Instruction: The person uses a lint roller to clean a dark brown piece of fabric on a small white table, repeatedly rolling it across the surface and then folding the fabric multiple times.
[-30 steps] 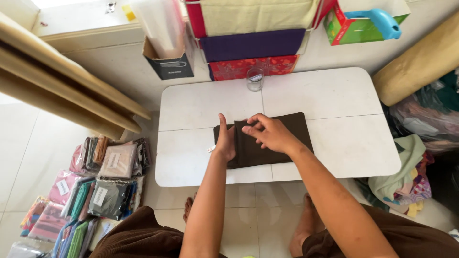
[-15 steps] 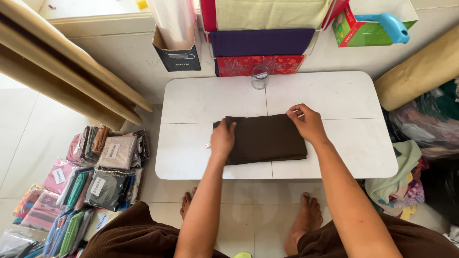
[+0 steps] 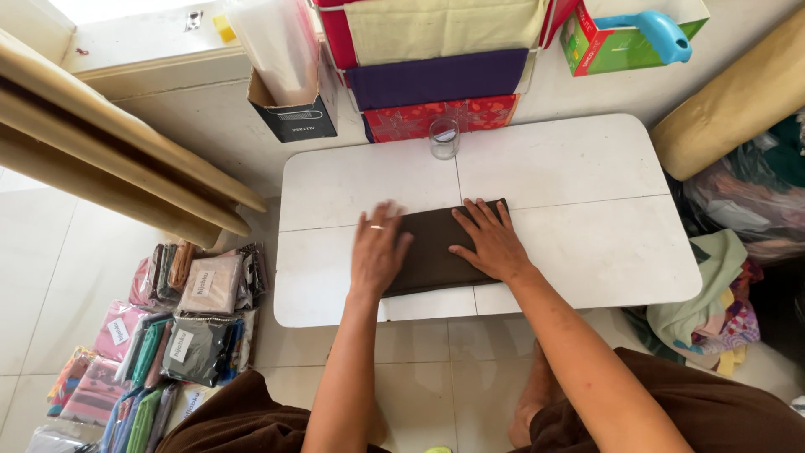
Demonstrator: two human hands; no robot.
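Cloth (image 3: 434,250), dark brown and folded, lies near the front edge of the white table (image 3: 579,176); left hand (image 3: 377,252) rests flat on its left end and right hand (image 3: 490,243) flat on its right end, both with fingers spread, grasping nothing. Pressing well likely calls for even palm pressure outward from the middle, edges kept aligned. Against the frame half a second back, the bundle is narrower, and the right hand sits closer to the left.

White table (image 3: 570,184); brown cloth (image 3: 432,252); glass (image 3: 444,137)
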